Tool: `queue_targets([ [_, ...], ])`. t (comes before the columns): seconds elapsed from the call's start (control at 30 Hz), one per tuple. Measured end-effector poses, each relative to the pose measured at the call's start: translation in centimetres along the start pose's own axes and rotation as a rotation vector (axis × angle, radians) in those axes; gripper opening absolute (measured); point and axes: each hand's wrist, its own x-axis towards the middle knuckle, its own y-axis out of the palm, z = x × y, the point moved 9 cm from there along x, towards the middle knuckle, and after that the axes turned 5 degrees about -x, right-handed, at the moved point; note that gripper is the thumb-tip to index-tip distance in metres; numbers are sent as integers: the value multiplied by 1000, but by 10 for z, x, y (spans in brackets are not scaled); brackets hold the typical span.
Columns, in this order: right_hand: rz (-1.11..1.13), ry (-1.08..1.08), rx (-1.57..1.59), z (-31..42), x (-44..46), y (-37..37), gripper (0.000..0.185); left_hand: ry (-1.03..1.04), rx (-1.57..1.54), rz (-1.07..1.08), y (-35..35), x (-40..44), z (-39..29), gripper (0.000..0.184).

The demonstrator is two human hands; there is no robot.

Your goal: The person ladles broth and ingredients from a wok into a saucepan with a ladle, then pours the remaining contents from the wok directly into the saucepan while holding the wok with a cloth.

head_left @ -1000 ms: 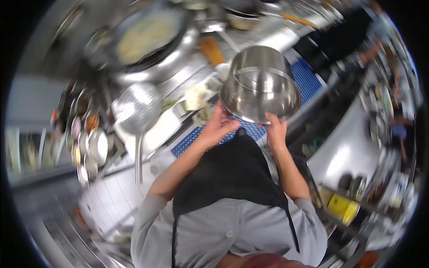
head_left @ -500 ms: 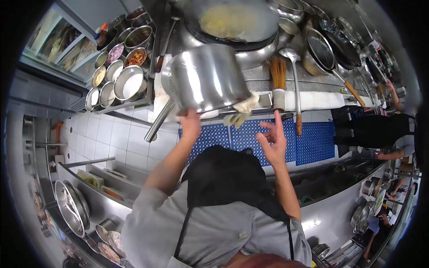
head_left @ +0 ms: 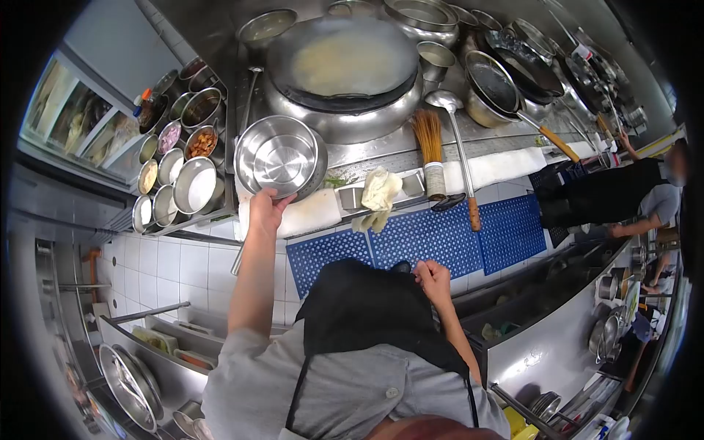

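A shiny steel pot [head_left: 277,155] stands at the left of the counter's front edge, its mouth turned up toward me and nothing seen inside. My left hand [head_left: 267,210] is closed on its near rim. Beneath my left forearm the tip of a metal handle [head_left: 236,262] shows. My right hand [head_left: 433,280] hangs in front of the black apron, fingers curled in and nothing visible in them. Behind the pot, a wide black wok [head_left: 396,95] with cloudy, yellowish contents sits on a round steel burner ring [head_left: 345,126].
A crumpled pale cloth [head_left: 381,191], a bamboo wok brush [head_left: 428,150] and a ladle [head_left: 463,158] lie along the counter front. Ingredient pots [head_left: 196,183] stand at left. Strainers and pans [head_left: 490,82] are at right. Another person [head_left: 623,187] works farther right.
The pot, tilted with its outside facing me, has moved left and down and turned mouth up. My right hand has dropped back and its spread fingers have curled.
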Motion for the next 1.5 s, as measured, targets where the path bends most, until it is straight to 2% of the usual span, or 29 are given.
queue_targets([
  [0.17, -141, -97, 90, 2, 10, -31, 10, -64, 23, -14, 9, 3, -6, 34],
  [0.4, -347, -205, 40, 37, 50, -112, 9, -87, 62, 0, -5, 13, -10, 37],
  [0.5, -377, -173, 42, 47, 68, -137, 11, -80, 23, -47, -9, 5, -9, 41],
  [0.57, -397, -183, -97, 60, 79, -148, 13, -71, -16, -81, -8, -7, -7, 47],
  [0.67, -472, -258, -434, 82, 94, -164, 24, 227, 126, -311, 2, -49, -25, 56],
  [0.77, -471, -270, -667, 82, 117, -169, 23, 1197, 803, -502, 56, -121, -69, 63],
  [0.8, -455, -303, -706, 82, 125, -168, 21, 1288, 755, -339, 86, -134, -69, 56],
  [0.9, -413, -360, -733, 64, 149, -168, 21, 1334, 1085, 159, 172, -110, -51, 44],
  [0.97, -308, -259, -666, 61, 160, -166, 19, 1390, 1195, 250, 248, -108, -40, 33],
  [1.03, -301, -292, -627, 49, 169, -165, 18, 1546, 1340, 229, 304, -91, -28, 25],
  [1.13, -202, -150, -484, 33, 180, -160, 28, 1312, 1653, 247, 335, -23, 2, 20],
  [1.27, -191, 66, -324, 17, 185, -157, 44, 1270, 1662, 212, 337, 4, 12, 21],
  [1.37, -215, -14, -411, -1, 195, -155, 45, 1295, 1592, 279, 335, 6, 11, 21],
  [1.4, -268, -56, -398, 19, 189, -159, 41, 1288, 1587, 293, 334, 9, 12, 21],
  [1.5, -250, -37, -302, 18, 194, -164, 35, 1278, 1588, 287, 333, 14, 16, 21],
])
